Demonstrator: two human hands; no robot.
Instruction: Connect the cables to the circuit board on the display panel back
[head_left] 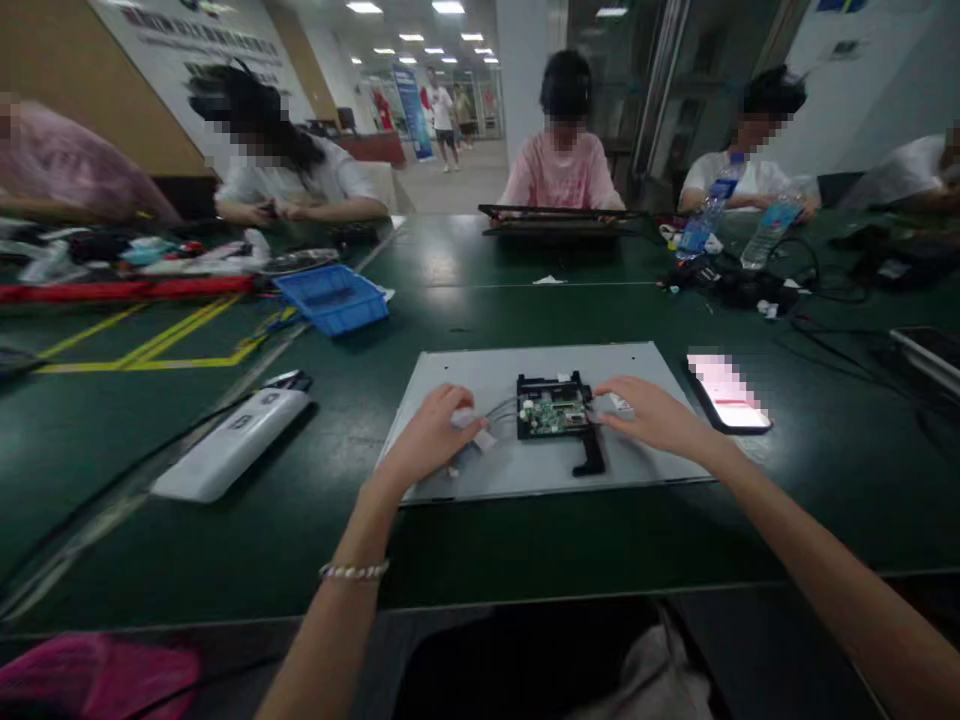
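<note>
A green circuit board point(555, 414) sits in a black plastic frame point(531, 434) on a light grey panel point(450, 372). The frame has a black arm sticking out toward me. My left hand point(431, 435) is left of the board, its thumb and fingers closed round a small whitish piece point(464, 417). Thin grey wires point(501, 407) run from near that piece to the board. My right hand point(649, 408) is at the frame's right side, thumb and forefinger curled in toward its edge. What lies between those fingertips is too small to make out.
A lit phone point(727, 392) lies right of the panel. To the left are a white power bank-like device point(236, 445) with a cable and a blue tray point(332, 300). Bottles point(705, 215) and cables stand back right. Several people sit across the green table point(337, 450).
</note>
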